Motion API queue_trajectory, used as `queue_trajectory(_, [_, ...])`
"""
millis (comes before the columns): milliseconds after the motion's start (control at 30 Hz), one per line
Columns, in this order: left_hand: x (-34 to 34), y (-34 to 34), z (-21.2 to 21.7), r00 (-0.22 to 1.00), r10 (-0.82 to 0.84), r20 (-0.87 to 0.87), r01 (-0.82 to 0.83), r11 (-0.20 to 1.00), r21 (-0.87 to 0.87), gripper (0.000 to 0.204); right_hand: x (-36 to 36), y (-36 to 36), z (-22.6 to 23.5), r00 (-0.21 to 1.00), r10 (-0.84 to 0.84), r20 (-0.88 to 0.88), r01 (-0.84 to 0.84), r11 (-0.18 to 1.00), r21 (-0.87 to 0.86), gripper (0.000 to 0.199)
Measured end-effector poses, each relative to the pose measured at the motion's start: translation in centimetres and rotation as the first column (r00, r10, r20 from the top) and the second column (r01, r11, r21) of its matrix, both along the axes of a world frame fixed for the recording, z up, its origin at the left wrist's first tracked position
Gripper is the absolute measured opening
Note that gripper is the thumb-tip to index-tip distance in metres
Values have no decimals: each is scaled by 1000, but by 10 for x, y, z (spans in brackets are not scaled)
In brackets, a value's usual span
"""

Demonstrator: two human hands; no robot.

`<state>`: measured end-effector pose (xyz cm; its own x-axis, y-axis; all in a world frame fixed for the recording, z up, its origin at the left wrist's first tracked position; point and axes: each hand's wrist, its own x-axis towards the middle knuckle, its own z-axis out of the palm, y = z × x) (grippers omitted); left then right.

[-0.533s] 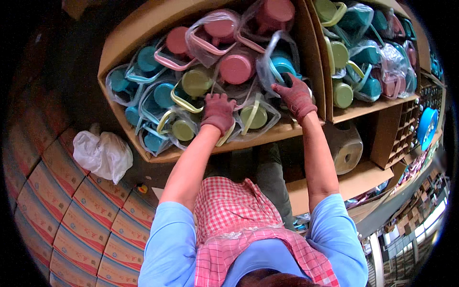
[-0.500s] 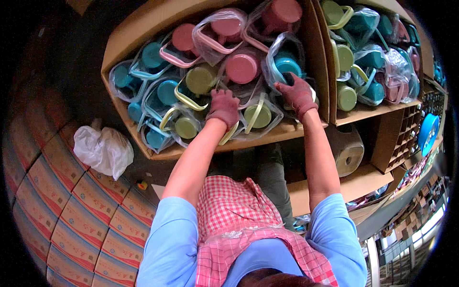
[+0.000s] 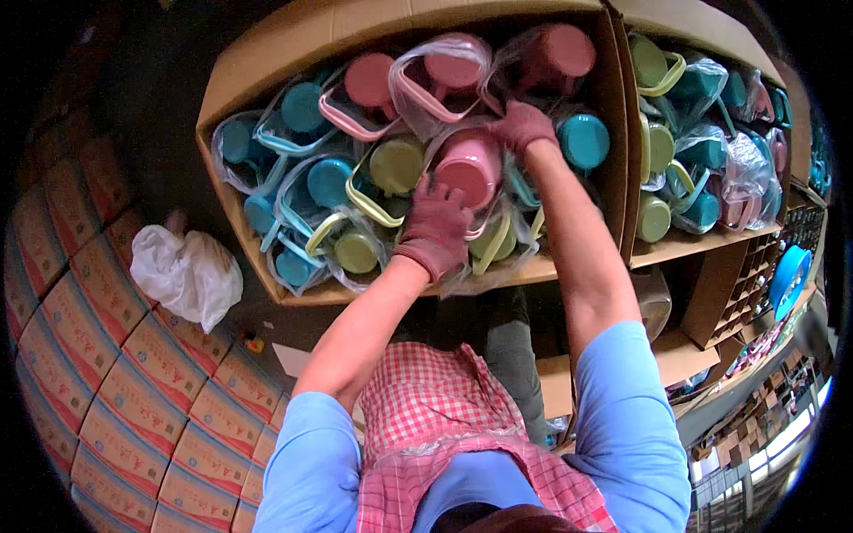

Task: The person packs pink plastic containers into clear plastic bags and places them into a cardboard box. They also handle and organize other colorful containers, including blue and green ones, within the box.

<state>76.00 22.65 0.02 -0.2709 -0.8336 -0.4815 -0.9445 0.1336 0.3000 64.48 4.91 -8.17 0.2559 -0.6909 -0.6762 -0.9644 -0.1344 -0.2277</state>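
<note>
A large cardboard box [image 3: 333,286] holds several upturned plastic jugs with loop handles, in pink, teal and olive green, many in clear bags. My left hand [image 3: 435,226], in a maroon glove, has its fingers curled against the near side of a pink jug [image 3: 468,178] in the middle. This jug leans toward me, so its side and base both show. At its far right edge, my gloved right hand [image 3: 526,131] is closed, fingertips down among clear plastic; what they grip is hidden. A teal jug [image 3: 584,142] stands to the right of that hand.
A second box of bagged jugs [image 3: 702,147] adjoins on the right, above a cardboard divider grid [image 3: 737,289]. Stacked printed cartons [image 3: 133,391] fill the lower left. A white plastic bag [image 3: 188,275] lies beside the box. Further right is a blue round object [image 3: 791,282].
My right hand has left the teal jug and moved left to the pink jug's far edge. My left hand has shifted right onto the pink jug, which now tilts toward me.
</note>
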Motion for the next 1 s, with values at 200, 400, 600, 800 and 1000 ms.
queue_trajectory(200, [23,-13,1,927,215,-306,-281,941,-188,40,-32,-15,56,953,-118,278,141,988,-64,55])
queue_trajectory(400, [54,-77,1,971,201,-132,-240,830,-504,50,-35,11,62,929,-98,356,156,978,-138,42])
queue_trajectory(600, [69,-100,-53,981,-18,191,48,987,-151,34,-23,35,45,947,-17,320,147,910,-387,40])
queue_trajectory(800, [69,-36,-23,923,301,-239,-377,829,-414,47,-26,117,83,771,86,631,-60,996,-62,43])
queue_trajectory(1000, [35,126,22,844,366,-391,-368,927,73,50,-24,165,75,711,577,401,-608,791,-59,49])
